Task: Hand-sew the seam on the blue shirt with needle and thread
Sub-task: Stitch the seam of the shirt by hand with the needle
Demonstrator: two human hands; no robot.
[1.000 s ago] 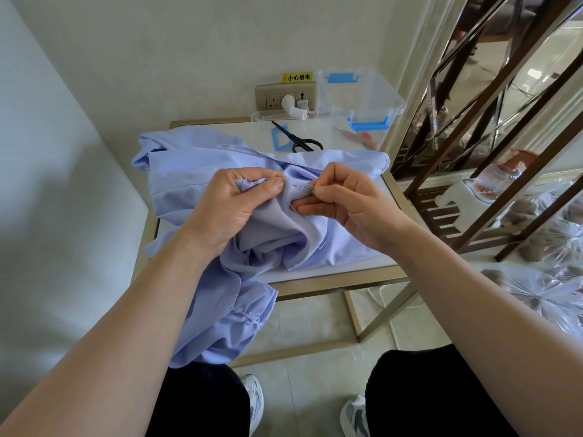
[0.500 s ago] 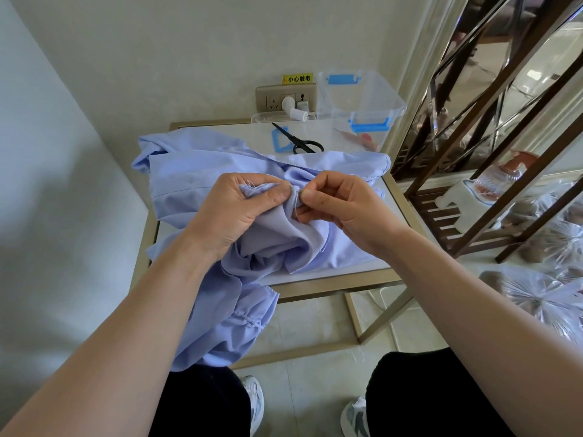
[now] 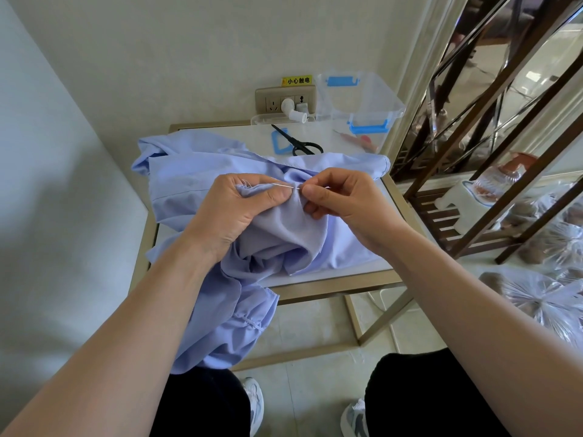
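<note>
The blue shirt [image 3: 195, 175] lies bunched on the small white table [image 3: 315, 279], one part hanging off the near edge toward my knees. My left hand [image 3: 233, 209] grips a raised fold of the shirt at its frayed seam edge, thumb pressed on top. My right hand [image 3: 340, 200] pinches the needle [image 3: 285, 184] between thumb and forefinger right beside the left thumb. The thin silver needle lies nearly level through the fold, its tip pointing left. The thread is too fine to make out.
Black scissors [image 3: 298, 143] lie on a blue frame at the table's back. A clear plastic box with blue clips [image 3: 359, 102] stands at the back right by a wall socket [image 3: 285, 100]. A brown metal rack [image 3: 492, 146] and plastic bags stand to the right.
My right hand has shifted slightly right from the fold, and the needle now shows between the two hands. The left hand keeps its grip on the seam.
</note>
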